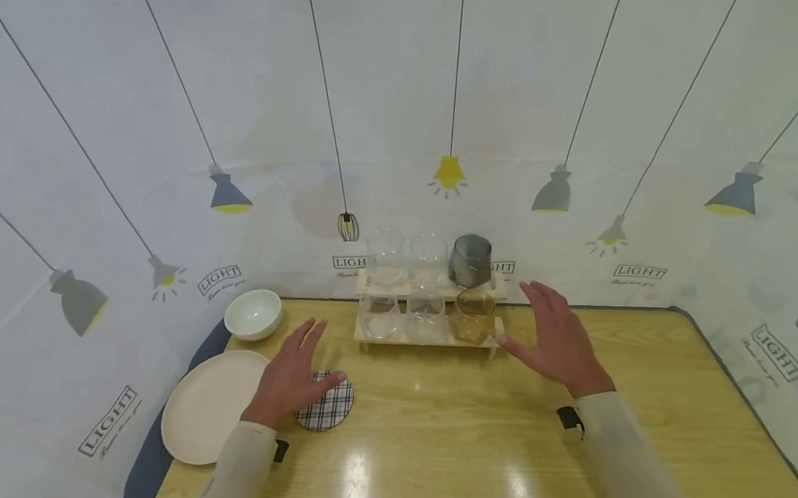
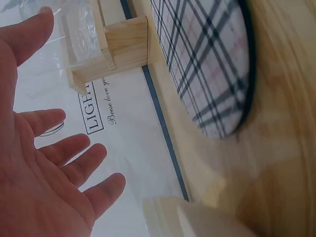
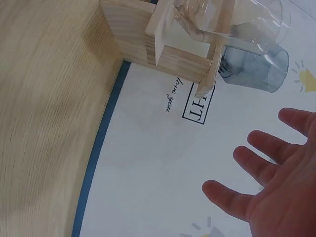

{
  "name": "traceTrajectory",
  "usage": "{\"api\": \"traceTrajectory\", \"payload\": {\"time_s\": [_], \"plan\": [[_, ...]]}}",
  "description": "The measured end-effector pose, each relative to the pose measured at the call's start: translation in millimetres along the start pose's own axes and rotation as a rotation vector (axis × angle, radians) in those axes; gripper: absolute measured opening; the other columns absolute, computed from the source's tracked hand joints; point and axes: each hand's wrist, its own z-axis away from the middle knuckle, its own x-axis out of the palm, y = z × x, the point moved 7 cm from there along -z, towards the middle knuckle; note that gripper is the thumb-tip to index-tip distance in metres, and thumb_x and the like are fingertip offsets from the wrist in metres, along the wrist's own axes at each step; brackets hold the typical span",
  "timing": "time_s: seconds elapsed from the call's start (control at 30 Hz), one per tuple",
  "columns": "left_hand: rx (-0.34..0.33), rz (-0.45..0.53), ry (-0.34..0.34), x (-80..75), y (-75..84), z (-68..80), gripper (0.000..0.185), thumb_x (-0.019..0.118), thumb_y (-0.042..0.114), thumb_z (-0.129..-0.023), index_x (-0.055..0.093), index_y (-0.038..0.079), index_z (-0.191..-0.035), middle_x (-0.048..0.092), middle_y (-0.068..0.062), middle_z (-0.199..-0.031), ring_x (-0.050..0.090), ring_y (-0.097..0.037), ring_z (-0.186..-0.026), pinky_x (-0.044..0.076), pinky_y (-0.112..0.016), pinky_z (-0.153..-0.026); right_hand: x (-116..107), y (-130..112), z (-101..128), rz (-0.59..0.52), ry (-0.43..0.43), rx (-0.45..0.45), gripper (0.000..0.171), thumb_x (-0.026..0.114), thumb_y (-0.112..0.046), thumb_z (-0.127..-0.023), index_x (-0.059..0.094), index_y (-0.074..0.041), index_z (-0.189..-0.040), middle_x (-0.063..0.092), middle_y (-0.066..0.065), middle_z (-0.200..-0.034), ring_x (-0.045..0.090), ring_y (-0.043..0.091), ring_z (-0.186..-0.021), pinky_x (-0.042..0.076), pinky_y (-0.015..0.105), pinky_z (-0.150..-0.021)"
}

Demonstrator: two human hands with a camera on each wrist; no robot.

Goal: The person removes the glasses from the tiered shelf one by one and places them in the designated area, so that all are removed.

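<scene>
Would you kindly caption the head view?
Open left hand rests on round plaid coaster; open right hand hovers beside two-tier wooden glass rack.

Dishes and glasses along the back of the table

On the wooden table (image 1: 471, 430) we see a white bowl (image 1: 253, 314) at the far left, with a cream plate (image 1: 208, 404) just in front of it. On the top shelf of the wooden rack (image 1: 428, 341) a grey cup (image 1: 470, 261) stands beside two clear glasses (image 1: 385, 256). Behind it all we see a lamp-printed backdrop (image 1: 110, 117).
</scene>
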Motion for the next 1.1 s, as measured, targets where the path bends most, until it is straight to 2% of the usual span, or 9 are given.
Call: {"api": "traceTrajectory", "payload": {"time_s": [0.1, 0.23, 0.37, 0.43, 0.53, 0.67, 0.87, 0.97, 1.1], "plan": [[0.001, 0.051, 0.006, 4.7, -1.2, -2.6, 0.098, 0.073, 0.064, -0.092, 0.027, 0.023, -0.169, 0.03, -0.014, -0.172, 0.038, -0.043, -0.154, 0.052, -0.066, -0.107, 7, 1, -8, -0.071, -0.042, 0.042, 0.098, 0.074, -0.057, -0.093, 0.029, -0.008, -0.165, 0.036, 0.024, -0.164, 0.042, 0.048, -0.145, 0.046, 0.071, -0.107], [0.029, 0.115, 0.046, 9.0, -3.9, -12.7, 0.089, 0.074, 0.055, -0.095, 0.033, 0.02, -0.166, 0.035, -0.012, -0.168, 0.042, -0.04, -0.152, 0.048, -0.063, -0.113, 15, 3, -23, -0.183, -0.078, 0.095, 0.096, 0.07, -0.058, -0.096, 0.025, -0.009, -0.166, 0.032, 0.023, -0.166, 0.039, 0.046, -0.149, 0.041, 0.07, -0.114], [0.073, 0.237, 0.076, 14.5, -4.8, -22.9, 0.079, 0.076, 0.046, -0.096, 0.039, 0.018, -0.161, 0.042, -0.012, -0.162, 0.049, -0.038, -0.145, 0.05, -0.06, -0.113, 23, 3, -37, -0.26, -0.105, 0.137, 0.096, 0.065, -0.062, -0.098, 0.023, -0.011, -0.168, 0.029, 0.021, -0.169, 0.034, 0.045, -0.153, 0.035, 0.069, -0.119], [0.08, 0.308, 0.084, 17.5, -4.0, -27.5, 0.076, 0.077, 0.041, -0.097, 0.041, 0.018, -0.16, 0.044, -0.013, -0.16, 0.051, -0.037, -0.142, 0.052, -0.058, -0.111, 27, 4, -44, -0.277, -0.112, 0.152, 0.096, 0.063, -0.064, -0.099, 0.022, -0.011, -0.168, 0.029, 0.02, -0.169, 0.036, 0.045, -0.152, 0.036, 0.07, -0.117], [0.062, 0.406, 0.078, 20.9, -1.4, -35.7, 0.071, 0.078, 0.033, -0.098, 0.044, 0.017, -0.158, 0.047, -0.013, -0.158, 0.054, -0.037, -0.14, 0.056, -0.056, -0.108, 32, 7, -53, -0.302, -0.111, 0.174, 0.098, 0.061, -0.066, -0.099, 0.02, -0.011, -0.169, 0.03, 0.021, -0.169, 0.04, 0.046, -0.148, 0.04, 0.069, -0.114], [0.024, 0.486, 0.045, 29.3, -2.0, -49.1, 0.068, 0.076, 0.028, -0.099, 0.045, 0.015, -0.159, 0.046, -0.013, -0.158, 0.054, -0.038, -0.142, 0.056, -0.054, -0.108, 37, 11, -64, -0.362, -0.105, 0.228, 0.102, 0.064, -0.066, -0.097, 0.016, -0.013, -0.17, 0.031, 0.021, -0.169, 0.043, 0.047, -0.146, 0.044, 0.067, -0.113], [-0.048, 0.611, -0.005, 39.3, -4.0, -64.6, 0.065, 0.073, 0.025, -0.102, 0.045, 0.012, -0.159, 0.044, -0.015, -0.159, 0.055, -0.04, -0.142, 0.053, -0.055, -0.112, 42, 5, -87, -0.477, -0.06, 0.223, 0.096, 0.075, -0.044, -0.098, 0.02, -0.009, -0.168, 0.032, 0.02, -0.169, 0.038, 0.041, -0.154, 0.042, 0.058, -0.122], [-0.079, 0.629, -0.014, 44.0, -5.5, -70.6, 0.062, 0.07, 0.026, -0.104, 0.046, 0.01, -0.159, 0.045, -0.017, -0.161, 0.056, -0.04, -0.141, 0.054, -0.054, -0.111, 44, 2, -96, -0.514, -0.044, 0.221, 0.093, 0.076, -0.04, -0.097, 0.023, -0.007, -0.167, 0.037, 0.023, -0.166, 0.041, 0.042, -0.152, 0.044, 0.057, -0.121], [-0.118, 0.622, -0.032, 51.2, -6.9, -79.1, 0.054, 0.067, 0.03, -0.106, 0.052, 0.013, -0.155, 0.052, -0.014, -0.158, 0.06, -0.037, -0.139, 0.056, -0.053, -0.109, 49, 2, -105, -0.533, -0.046, 0.244, 0.093, 0.075, -0.046, -0.098, 0.024, -0.009, -0.166, 0.04, 0.026, -0.162, 0.045, 0.043, -0.149, 0.046, 0.06, -0.118]]}}
